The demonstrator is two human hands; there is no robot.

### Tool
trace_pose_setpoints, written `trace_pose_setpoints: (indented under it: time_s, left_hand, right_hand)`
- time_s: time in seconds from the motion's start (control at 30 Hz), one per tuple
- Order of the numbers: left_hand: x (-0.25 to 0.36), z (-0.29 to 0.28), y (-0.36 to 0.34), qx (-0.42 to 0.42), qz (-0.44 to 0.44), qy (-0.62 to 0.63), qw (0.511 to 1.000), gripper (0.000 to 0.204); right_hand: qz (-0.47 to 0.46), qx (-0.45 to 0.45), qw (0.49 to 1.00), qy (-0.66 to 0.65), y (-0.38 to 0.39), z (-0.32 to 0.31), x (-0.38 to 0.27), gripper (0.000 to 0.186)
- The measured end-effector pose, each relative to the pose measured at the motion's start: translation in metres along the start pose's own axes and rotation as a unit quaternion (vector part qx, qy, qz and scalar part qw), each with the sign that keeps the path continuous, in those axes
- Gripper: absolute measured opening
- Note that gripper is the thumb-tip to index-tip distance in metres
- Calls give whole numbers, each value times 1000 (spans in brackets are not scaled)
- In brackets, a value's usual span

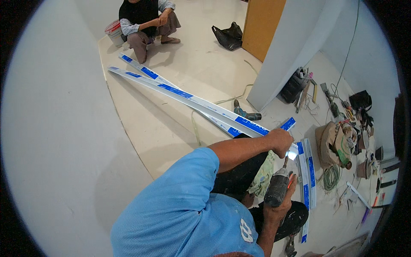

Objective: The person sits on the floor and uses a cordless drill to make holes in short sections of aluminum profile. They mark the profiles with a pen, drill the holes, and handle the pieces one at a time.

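Note:
My left hand [281, 142] is closed around the near end of a long white profile strip [192, 99] with blue film patches. The strip slopes up from the floor at the far left to my knees. A dust-covered cordless drill [277, 187] is gripped in my right hand [284, 204]. Its bit [286, 161] points away from me at the strip's shiny end, just below my left hand; whether it touches cannot be made out. A second white and blue strip [147, 72] crosses beneath the first. More such strips [305, 180] lie to the right of my knees.
Another drill [247, 114] lies on the floor ahead. A person [150, 25] squats at the far left beside a bucket [114, 33]. A black bag [228, 36] sits near the door [263, 28]. Rightward are a sack [329, 144], coiled cable [332, 177] and scattered tools.

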State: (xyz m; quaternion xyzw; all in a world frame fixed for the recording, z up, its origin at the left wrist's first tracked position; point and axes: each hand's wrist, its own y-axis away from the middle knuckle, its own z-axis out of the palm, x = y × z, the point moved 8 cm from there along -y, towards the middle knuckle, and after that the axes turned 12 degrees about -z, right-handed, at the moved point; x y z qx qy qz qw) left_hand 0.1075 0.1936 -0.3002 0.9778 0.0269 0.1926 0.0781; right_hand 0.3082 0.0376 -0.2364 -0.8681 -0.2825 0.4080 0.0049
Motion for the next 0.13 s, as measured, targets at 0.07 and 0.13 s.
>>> trace_pose_setpoints:
  time_s: [0.07, 0.13]
  left_hand:
    - [-3, 19, -11, 16, -6, -1, 1000, 44]
    - [-9, 33, -24, 0, 21, -20, 1000, 45]
  right_hand:
    - [-3, 13, 1000, -18, -2, -5, -14, 97]
    - [32, 29, 999, 0, 18, -26, -13, 99]
